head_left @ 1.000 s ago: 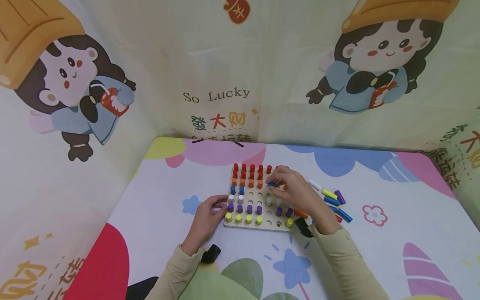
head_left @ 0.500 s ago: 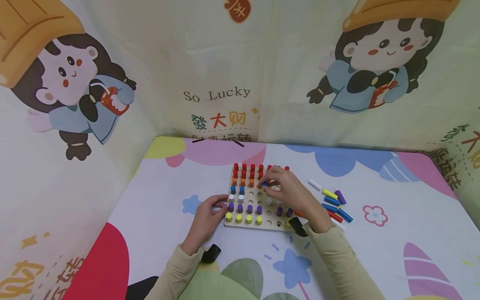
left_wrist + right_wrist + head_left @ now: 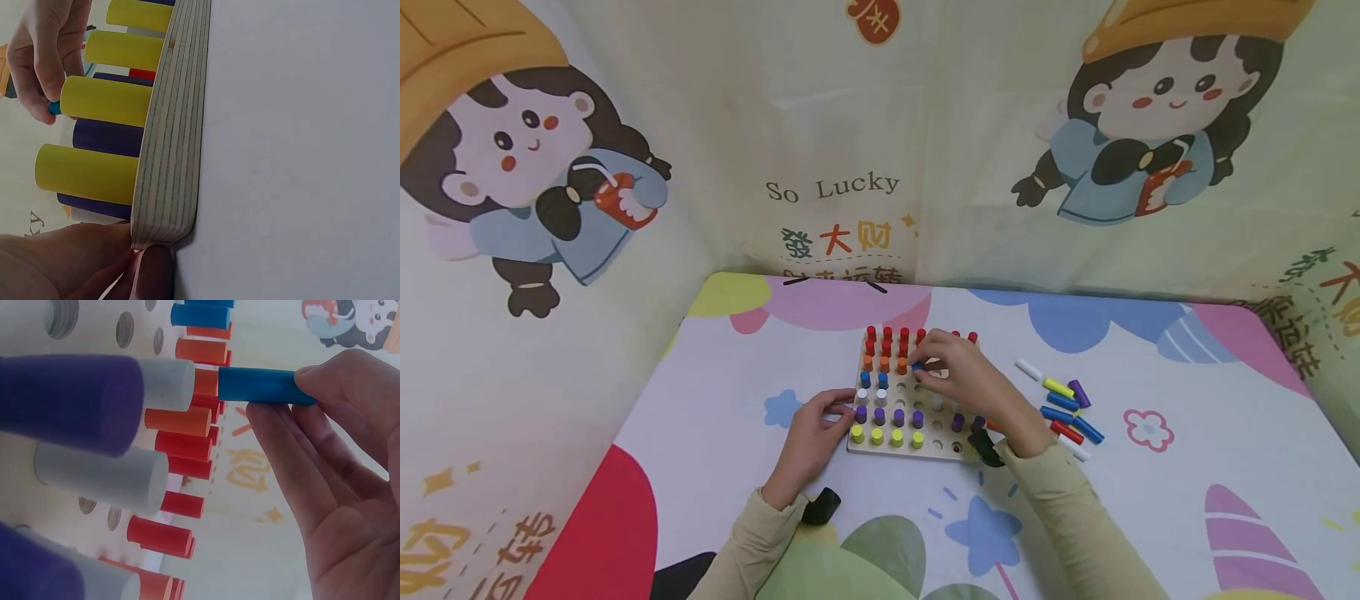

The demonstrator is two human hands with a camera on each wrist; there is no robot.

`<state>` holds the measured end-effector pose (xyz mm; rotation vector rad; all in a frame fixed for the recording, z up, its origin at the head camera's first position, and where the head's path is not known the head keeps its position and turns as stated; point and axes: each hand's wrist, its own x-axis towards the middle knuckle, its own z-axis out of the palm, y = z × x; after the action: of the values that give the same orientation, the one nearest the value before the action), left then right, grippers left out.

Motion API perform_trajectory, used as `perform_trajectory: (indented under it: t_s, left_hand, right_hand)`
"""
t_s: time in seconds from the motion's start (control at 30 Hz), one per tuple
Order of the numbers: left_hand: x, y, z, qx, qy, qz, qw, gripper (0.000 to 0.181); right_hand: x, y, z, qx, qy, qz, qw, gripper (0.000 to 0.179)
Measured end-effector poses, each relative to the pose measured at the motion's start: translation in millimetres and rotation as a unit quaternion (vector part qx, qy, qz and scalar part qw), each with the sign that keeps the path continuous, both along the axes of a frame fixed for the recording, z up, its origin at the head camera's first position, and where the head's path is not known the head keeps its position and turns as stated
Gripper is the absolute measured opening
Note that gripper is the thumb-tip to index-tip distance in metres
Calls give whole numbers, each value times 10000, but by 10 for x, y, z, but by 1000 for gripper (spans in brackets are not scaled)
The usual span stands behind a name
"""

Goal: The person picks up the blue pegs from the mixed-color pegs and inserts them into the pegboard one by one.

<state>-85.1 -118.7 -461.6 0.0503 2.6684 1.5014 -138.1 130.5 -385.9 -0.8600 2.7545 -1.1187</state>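
Observation:
A wooden pegboard (image 3: 880,450) holds rows of red, orange, blue, white, purple and yellow pegs. My left hand (image 3: 811,437) holds its left edge, thumb and fingers at the near corner in the left wrist view. Between the thumb and fingertips of my right hand (image 3: 966,375) is a blue peg (image 3: 265,385), pinched at one end. That peg is over the board, near the orange row, its free end pointing toward the board in the right wrist view. Two blue pegs (image 3: 874,380) stand at the left of their row, with bare holes (image 3: 901,387) to their right.
Right of the board lie loose pegs: a white peg (image 3: 1028,369), a yellow peg (image 3: 1058,387), a purple peg (image 3: 1079,393), a red peg (image 3: 1067,432) and several blue ones. A printed cloth (image 3: 715,375) covers the table, with a fabric wall (image 3: 820,125) behind.
My right hand has moved left across the board with the blue peg, uncovering more of the loose pegs on the right. The left hand has stayed at the board's edge.

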Motion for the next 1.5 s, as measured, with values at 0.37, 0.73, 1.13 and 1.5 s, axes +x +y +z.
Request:
perform_trajectory:
  t_s: [0.37,0.73,1.13,1.5]
  left_hand:
    - [3,8,10,-21,0,13,10000,33]
    - [8,-1,18,-12,25,12,10000,33]
    - [8,-11,22,10,178,-50,9998,32]
    - [10,-7,39,-19,147,-22,9999,32]
  right_hand:
    - [-37,-81,4,278,-122,-5,9995,17]
    - [-65,-151,2,452,111,201,9987,16]
    - [-85,-193,-24,701,65,368,9968,17]
    - [-98,-221,-48,899,-171,399,9950,18]
